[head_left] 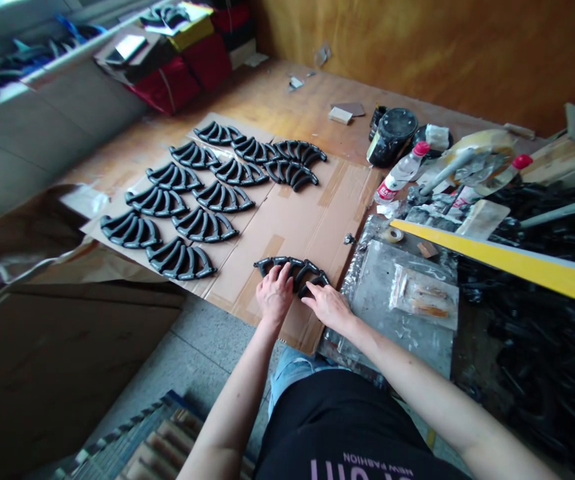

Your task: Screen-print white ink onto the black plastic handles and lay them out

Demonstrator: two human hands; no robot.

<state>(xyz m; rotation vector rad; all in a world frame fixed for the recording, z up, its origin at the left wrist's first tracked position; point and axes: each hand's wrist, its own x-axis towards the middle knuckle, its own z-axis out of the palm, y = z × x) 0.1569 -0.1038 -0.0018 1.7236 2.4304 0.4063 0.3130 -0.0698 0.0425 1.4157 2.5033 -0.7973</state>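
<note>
A black, glossy, fan-shaped ribbed piece (297, 267) lies on the flat cardboard sheet (292, 217) close in front of me. My left hand (273, 293) is closed over its left and middle ribs, fingers bent against them. With thumb and fingers together, my right hand (330, 305) grips the right end. Both hands hide part of the near side of this piece. To the left, several matching black fan-shaped pieces (205, 225) lie in slanted rows on the same cardboard.
On the right stand a black jar (392, 137) and a red-capped bottle (402, 175). A yellow-edged strip (507, 257) juts across a dark heap of parts (542, 373). A small plastic bag (423, 297) lies on a grey board. Red boxes (167, 83) stand at the back left.
</note>
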